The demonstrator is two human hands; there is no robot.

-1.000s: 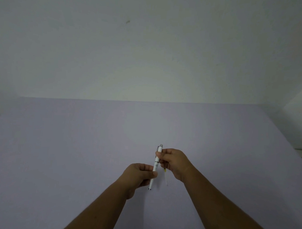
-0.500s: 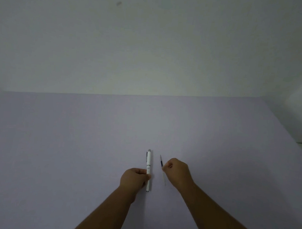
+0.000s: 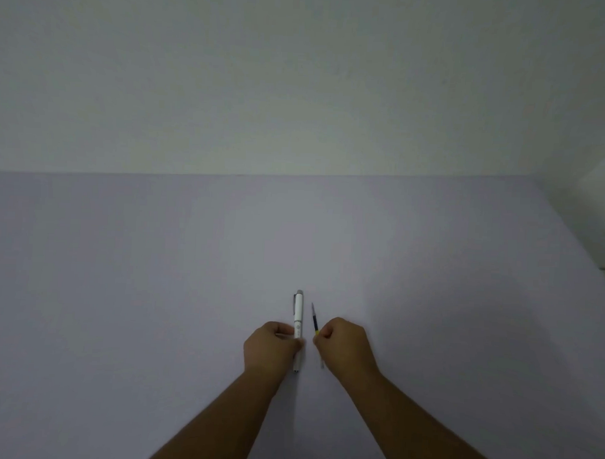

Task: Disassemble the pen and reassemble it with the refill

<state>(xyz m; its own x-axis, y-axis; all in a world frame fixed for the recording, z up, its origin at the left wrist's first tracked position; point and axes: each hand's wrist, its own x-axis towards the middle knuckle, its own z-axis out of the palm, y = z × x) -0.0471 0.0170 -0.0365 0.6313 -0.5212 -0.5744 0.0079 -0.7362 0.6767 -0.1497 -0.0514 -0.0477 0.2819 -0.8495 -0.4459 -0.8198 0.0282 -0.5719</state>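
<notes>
A white pen (image 3: 298, 315) with a grey cap end and a clip lies lengthwise on the pale lilac table (image 3: 155, 293), pointing away from me. My left hand (image 3: 271, 348) pinches its lower half between thumb and fingers. Just to the right lies a thin refill (image 3: 314, 320), dark with a yellow band and a clear tail that shows below my fist. My right hand (image 3: 345, 344) is closed on the refill's middle. Pen and refill lie parallel, a small gap apart.
A plain white wall (image 3: 299, 92) rises behind the table's far edge. The table's right edge (image 3: 575, 245) runs diagonally toward me, with a pale ledge beyond it at the far right.
A second ago both hands held the pen together above the table. Since then they have moved apart and down, and pen and refill now rest side by side on the surface.
</notes>
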